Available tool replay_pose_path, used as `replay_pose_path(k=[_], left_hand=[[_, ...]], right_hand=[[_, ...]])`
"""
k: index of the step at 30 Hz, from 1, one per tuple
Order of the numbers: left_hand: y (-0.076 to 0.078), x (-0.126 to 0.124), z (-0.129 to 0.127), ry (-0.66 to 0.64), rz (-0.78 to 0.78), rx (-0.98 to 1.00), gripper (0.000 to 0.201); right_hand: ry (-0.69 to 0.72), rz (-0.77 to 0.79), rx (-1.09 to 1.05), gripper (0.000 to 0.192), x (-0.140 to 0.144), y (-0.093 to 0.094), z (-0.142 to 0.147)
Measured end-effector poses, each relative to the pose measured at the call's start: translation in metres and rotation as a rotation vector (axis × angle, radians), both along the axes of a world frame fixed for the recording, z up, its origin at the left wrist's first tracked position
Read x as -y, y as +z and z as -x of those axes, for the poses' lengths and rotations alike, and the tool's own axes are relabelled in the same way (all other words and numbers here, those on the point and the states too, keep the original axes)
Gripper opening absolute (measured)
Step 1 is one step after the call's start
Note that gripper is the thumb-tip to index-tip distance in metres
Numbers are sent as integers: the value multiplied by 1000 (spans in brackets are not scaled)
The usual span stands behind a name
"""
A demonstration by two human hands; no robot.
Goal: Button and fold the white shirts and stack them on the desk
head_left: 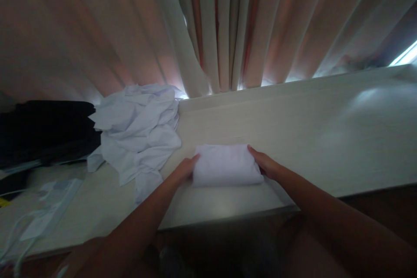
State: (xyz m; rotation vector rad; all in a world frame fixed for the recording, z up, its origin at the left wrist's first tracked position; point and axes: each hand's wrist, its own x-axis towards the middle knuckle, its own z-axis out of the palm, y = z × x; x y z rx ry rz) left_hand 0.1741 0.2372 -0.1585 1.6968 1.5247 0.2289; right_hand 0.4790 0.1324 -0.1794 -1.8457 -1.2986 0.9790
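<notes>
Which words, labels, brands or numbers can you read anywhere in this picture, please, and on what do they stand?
None can be read.
The folded white cloth between the left hand and right hand is plain.
The crumpled white garments show no label.
The clear packet at the left of the table may carry print, but it is too blurred to read.
</notes>
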Motion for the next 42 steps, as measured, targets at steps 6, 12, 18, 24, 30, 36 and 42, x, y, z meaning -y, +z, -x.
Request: replay_pose_path(k=[6,12,18,24,30,36,42], left_hand=[[15,22,-6,-236,-671,-108,38],[-13,19,-22,-625,-776,-344,53],[-47,-2,-16,-490,-694,-419,60],[-57,-3,-15,-435,-673,-395,62],[-61,-6,-14,-404,-636,-327,60],[-62,2,-18,-453,-629,-212,60],[-72,12,-4,-364,-726,-189,56]], right_hand=[[-188,-133,283,64,10,23,17],[359,-317,918,63,21,18,64],[369,-141,883,85,-9,-24,40],[389,-188,841,81,-17,-38,13],[272,-277,969,77,-12,-18,35],[688,-381,923,64,4,-11,76],[619,-323,969,55,-1,-16,14]])
